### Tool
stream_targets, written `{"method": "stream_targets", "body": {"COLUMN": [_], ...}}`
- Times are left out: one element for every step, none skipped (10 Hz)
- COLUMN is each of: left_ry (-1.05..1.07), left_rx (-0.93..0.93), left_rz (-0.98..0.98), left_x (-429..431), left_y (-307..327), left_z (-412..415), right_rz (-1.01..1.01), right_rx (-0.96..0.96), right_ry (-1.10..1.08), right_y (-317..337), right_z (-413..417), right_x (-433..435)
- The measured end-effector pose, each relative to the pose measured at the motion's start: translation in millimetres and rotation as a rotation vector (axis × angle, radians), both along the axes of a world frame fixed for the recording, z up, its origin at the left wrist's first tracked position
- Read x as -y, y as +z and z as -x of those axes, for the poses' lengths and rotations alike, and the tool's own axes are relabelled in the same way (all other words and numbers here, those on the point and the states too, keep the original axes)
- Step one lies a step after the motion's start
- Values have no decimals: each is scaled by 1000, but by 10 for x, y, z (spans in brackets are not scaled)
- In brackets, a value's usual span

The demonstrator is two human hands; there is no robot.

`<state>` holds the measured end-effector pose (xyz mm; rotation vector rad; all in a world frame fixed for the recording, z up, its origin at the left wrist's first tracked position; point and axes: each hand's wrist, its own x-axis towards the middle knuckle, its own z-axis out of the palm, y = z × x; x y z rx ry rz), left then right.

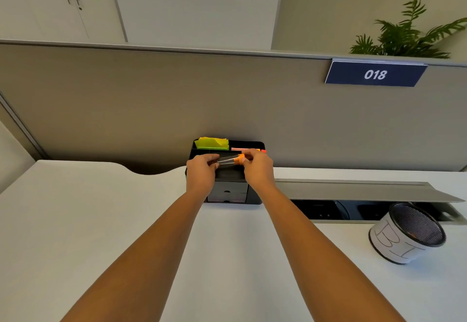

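- The left hand (202, 171) is gripping the left end of a clear tube (227, 161), its fingers curling round it
- The right hand (257, 167) is pinching the tube's orange cap (238, 159) between thumb and fingertips
- The tube is lying crosswise between both hands, hovering just above the front compartment of a black desk organiser (228, 174)
- The organiser is standing on the white desk (101, 208), against the grey partition (126, 107)
- Yellow-green sticky notes (213, 143) are sitting in the organiser's back left compartment
- A paper-wrapped mesh cup (404, 236) is sitting well apart on the right, near the open cable tray (353, 190)
- A blue sign (375, 74) reading 018 is hanging on the partition
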<state>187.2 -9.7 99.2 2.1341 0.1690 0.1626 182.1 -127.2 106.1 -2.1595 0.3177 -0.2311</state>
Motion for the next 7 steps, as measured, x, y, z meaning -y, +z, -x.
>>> {"method": "stream_targets", "body": {"left_ry": [-5, 9, -39, -47, -82, -147, -195], "left_rx": [9, -16, 8, -8, 35, 93, 72], "left_rz": [-72, -101, -125, -250, -361, -438, -555], "left_x": [24, 43, 46, 76, 90, 27, -51], "left_y": [-55, -50, -17, 4, 53, 45, 42], "left_z": [-68, -94, -74, -22, 65, 147, 262], "right_rz": [72, 119, 161, 173, 151, 188, 195], "right_rx": [-10, -17, -20, 12, 31, 79, 103], "right_ry": [-24, -52, -46, -22, -5, 19, 26], "right_y": [-61, -123, -131, -126, -77, -31, 47], "right_z": [-87, -126, -131, -124, -53, 92, 335], "right_x": [-43, -69, -85, -66, -13, 59, 146]}}
